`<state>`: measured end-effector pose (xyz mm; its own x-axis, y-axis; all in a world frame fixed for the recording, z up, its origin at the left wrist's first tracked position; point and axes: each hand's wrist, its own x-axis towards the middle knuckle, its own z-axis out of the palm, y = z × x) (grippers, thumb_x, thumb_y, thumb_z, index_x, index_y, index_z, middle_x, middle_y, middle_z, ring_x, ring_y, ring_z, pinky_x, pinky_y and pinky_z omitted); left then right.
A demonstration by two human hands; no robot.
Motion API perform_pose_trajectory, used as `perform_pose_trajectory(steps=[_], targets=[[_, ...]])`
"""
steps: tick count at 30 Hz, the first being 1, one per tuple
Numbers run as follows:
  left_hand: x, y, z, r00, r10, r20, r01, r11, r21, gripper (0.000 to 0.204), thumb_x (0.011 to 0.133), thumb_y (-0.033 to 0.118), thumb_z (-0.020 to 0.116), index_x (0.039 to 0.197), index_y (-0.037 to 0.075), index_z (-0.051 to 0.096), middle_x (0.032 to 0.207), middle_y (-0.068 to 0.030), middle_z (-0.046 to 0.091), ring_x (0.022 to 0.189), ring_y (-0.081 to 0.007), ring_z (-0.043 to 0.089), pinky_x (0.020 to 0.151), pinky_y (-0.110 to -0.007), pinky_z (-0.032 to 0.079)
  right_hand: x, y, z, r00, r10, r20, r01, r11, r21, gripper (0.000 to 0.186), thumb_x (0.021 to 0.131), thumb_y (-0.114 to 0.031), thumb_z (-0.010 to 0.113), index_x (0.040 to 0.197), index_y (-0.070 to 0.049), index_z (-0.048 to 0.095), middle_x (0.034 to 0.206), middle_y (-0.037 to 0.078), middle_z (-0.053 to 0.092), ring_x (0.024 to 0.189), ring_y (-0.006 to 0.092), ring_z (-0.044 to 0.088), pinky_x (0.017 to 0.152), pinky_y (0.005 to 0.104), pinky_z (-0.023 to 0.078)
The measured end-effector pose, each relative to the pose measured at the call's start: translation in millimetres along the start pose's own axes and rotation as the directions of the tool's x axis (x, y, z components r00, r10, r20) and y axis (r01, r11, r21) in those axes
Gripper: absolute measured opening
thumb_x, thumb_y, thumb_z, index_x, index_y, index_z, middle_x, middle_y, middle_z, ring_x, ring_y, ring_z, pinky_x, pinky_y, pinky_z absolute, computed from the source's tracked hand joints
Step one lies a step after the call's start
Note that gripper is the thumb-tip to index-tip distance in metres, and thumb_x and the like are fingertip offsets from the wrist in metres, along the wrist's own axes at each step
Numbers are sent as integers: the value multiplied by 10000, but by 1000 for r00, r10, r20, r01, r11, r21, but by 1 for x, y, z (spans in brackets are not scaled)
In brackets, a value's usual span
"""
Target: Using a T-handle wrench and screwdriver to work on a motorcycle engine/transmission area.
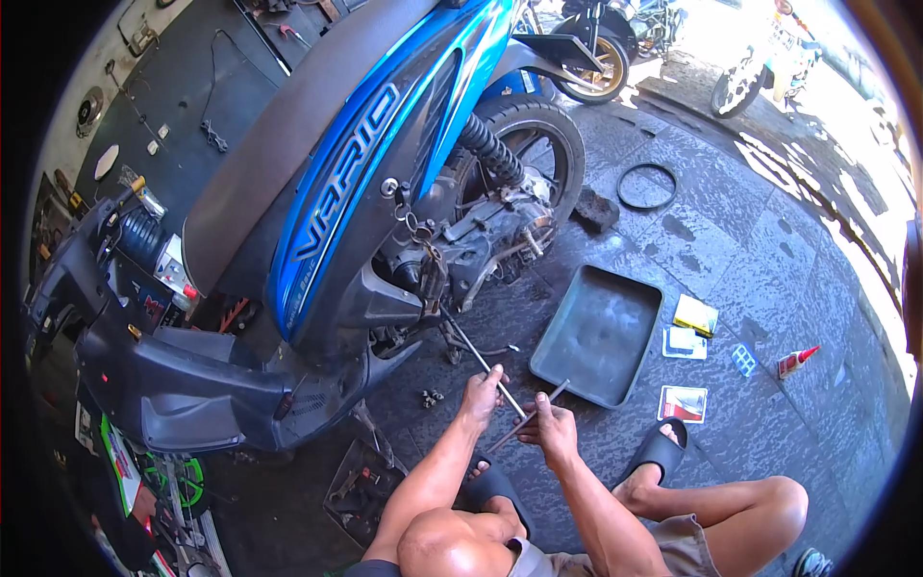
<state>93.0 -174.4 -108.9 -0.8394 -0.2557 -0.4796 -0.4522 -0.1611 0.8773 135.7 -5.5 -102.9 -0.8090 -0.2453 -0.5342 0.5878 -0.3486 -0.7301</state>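
A long T-handle wrench (pixel 466 339) slants from the underside of a blue and black scooter (pixel 336 226) back toward me. My left hand (pixel 480 396) is closed around its shaft, partway down from the crossbar. At the near end, my right hand (pixel 550 428) grips the crossbar where it meets the shaft, fingers bent around it. The wrench's far tip reaches in below the scooter's engine (pixel 481 236), and what it touches there is hidden. Several small metal parts (pixel 433 396) lie on the floor left of my left hand.
A dark shallow tray (pixel 601 332) sits right of the wrench. Beyond it lie a yellow box (pixel 694 314), flat packets (pixel 683 404) and a red-capped tube (pixel 798 361). A black ring (pixel 647 186) rests farther off. A bin of parts (pixel 365 490) stands by my left forearm.
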Motion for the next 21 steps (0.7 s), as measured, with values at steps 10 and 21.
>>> perform_pose_trajectory(steps=[10, 21], targets=[[4, 6, -2, 999, -10, 48, 10, 1000, 10, 330, 988, 301, 548, 809, 35, 624, 565, 21, 464, 474, -91, 420, 459, -269, 339, -32, -59, 16, 542, -569, 618, 457, -418, -785, 437, 875, -177, 515, 1298, -74, 547, 1206, 160, 561, 1312, 402, 406, 1101, 568, 274], [6, -14, -19, 945, 219, -242, -187, 971, 148, 293, 985, 280, 531, 880, 27, 636, 738, -34, 586, 635, -108, 537, 578, -275, 432, 17, 16, 18, 795, -515, 322, 548, 382, -744, 707, 797, -566, 681, 1269, -49, 584, 969, 213, 694, 1032, 383, 621, 1043, 504, 365]])
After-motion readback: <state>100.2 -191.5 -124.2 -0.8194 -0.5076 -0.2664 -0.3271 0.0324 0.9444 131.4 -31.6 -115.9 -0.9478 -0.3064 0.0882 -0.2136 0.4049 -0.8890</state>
